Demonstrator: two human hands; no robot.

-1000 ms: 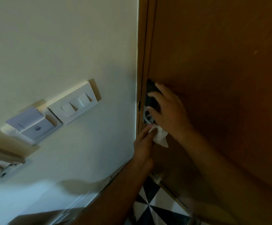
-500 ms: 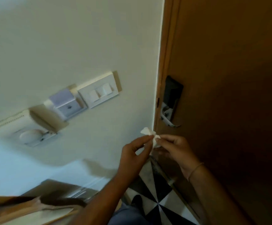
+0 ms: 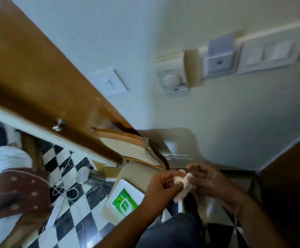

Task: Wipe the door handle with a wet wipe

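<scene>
A crumpled white wet wipe [image 3: 182, 183] is pinched between both hands in front of me, low in the view. My left hand [image 3: 163, 185] grips its left side. My right hand [image 3: 208, 181] holds its right side with the fingertips. The door handle is out of view; only a dark brown strip of the door [image 3: 292, 176] shows at the right edge. Below the hands lies a white wet wipe pack [image 3: 124, 199] with a green label.
A wooden cabinet [image 3: 38, 83] with a metal knob [image 3: 58, 125] slants across the left. Wall switches [image 3: 269, 52] and a round dial [image 3: 172, 79] are on the white wall. A steel bottle [image 3: 90, 176], cords and a checkered floor [image 3: 84, 203] lie below.
The view has swung left and down, away from the door and handle. Both hands came off the handle, and now hold the bunched wipe over the wipe pack.
</scene>
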